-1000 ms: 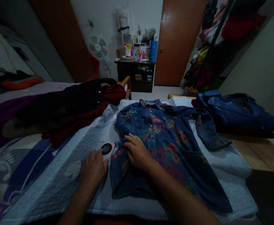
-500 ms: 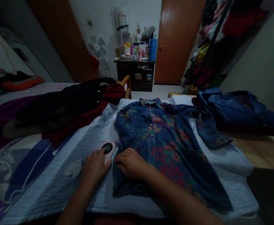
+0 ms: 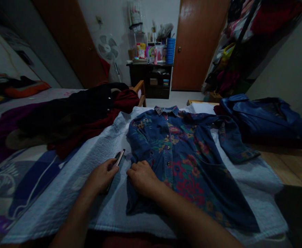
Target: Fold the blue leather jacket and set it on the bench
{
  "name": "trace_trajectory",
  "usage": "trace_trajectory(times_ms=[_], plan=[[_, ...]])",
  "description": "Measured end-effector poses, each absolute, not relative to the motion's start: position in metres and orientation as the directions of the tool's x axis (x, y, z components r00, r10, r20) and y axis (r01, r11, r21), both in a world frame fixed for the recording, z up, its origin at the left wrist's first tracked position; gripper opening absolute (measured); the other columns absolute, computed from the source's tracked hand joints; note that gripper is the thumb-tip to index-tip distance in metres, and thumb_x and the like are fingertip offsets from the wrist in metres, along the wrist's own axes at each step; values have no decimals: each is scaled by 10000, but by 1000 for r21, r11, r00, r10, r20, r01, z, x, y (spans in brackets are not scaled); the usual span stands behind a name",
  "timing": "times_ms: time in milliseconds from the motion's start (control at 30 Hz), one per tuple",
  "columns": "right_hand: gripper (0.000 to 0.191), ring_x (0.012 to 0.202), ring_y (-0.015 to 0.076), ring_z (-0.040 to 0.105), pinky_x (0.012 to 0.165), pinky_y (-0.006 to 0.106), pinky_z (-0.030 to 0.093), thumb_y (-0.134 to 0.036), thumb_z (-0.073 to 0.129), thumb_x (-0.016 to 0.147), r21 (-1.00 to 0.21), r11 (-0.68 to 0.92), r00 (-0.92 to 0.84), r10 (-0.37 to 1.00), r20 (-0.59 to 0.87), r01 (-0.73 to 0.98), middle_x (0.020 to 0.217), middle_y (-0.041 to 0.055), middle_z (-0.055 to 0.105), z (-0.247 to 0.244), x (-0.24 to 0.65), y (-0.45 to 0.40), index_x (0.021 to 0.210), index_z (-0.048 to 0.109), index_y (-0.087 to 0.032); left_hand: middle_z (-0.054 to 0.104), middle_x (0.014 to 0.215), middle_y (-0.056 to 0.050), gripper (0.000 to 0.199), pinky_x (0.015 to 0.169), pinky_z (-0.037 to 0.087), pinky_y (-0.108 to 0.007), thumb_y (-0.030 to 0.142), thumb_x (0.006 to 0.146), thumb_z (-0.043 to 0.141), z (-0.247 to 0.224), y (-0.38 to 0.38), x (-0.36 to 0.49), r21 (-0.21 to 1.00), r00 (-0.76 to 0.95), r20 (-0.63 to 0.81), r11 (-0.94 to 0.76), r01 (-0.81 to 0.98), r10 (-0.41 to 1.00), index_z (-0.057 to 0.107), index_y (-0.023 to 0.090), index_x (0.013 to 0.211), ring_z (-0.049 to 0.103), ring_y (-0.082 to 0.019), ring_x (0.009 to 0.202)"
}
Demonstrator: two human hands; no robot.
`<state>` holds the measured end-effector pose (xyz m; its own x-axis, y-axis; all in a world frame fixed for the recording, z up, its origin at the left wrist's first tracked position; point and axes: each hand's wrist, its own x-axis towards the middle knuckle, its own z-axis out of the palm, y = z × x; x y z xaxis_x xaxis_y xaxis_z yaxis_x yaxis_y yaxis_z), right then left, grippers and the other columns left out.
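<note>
A blue denim shirt [image 3: 183, 148] with a floral print lies buttoned, collar away from me, on a light quilted cloth [image 3: 86, 175]. My left hand [image 3: 103, 175], to the left of the shirt, is closed round a pink smartphone [image 3: 119, 159]. The phone is tilted up on its long edge, its far end pointing away from me; my fingers cover the near part. At the shirt's left edge, my right hand [image 3: 143, 177] has its fingers curled onto the fabric near the cuff. My right forearm crosses over the lower front of the shirt.
Dark and red clothes [image 3: 89, 110] are heaped on the left, on a patterned bed cover [image 3: 24, 175]. A folded blue jacket [image 3: 264, 115] rests on the wooden surface [image 3: 292, 163] at right. Farther back stand a fan [image 3: 108, 50], a dark cabinet [image 3: 149, 81] and doors.
My left hand has lifted and turned the phone from lying flat to standing on edge, shifting it slightly left. My right hand stays on the shirt's edge. The view has shifted slightly.
</note>
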<state>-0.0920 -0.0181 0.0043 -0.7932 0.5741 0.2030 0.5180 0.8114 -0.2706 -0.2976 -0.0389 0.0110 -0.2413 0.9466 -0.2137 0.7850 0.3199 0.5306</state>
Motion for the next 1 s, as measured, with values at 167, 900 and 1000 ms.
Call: trace_trajectory(times_ms=[167, 900, 1000], plan=[[104, 930, 210, 562, 883, 348, 398, -202, 539, 887, -288, 900, -881, 401, 252, 328, 955, 80, 650, 5, -102, -33, 910, 629, -155, 711, 1132, -44, 480, 966, 472, -340, 395, 786, 456, 18, -38, -310, 686, -160, -229, 275, 674, 960, 648, 186, 1172, 633, -257, 1084], [195, 1233, 282, 497, 979, 382, 388, -207, 618, 763, -758, 606, -940, 339, -31, 243, 1256, 111, 579, 7, -138, -52, 949, 673, -196, 703, 1072, -46, 646, 632, 526, -268, 300, 750, 463, 34, -43, -308, 789, -345, -312, 444, 425, 885, 507, 195, 1385, 650, -181, 738], [222, 1261, 277, 477, 980, 365, 390, -193, 604, 757, -786, 572, -946, 320, -48, 233, 1228, 113, 585, 10, -138, -52, 972, 658, -183, 705, 1061, -44, 643, 588, 509, -245, 295, 732, 491, 35, -44, -308, 803, -333, -307, 430, 413, 892, 527, 195, 1367, 637, -169, 701]])
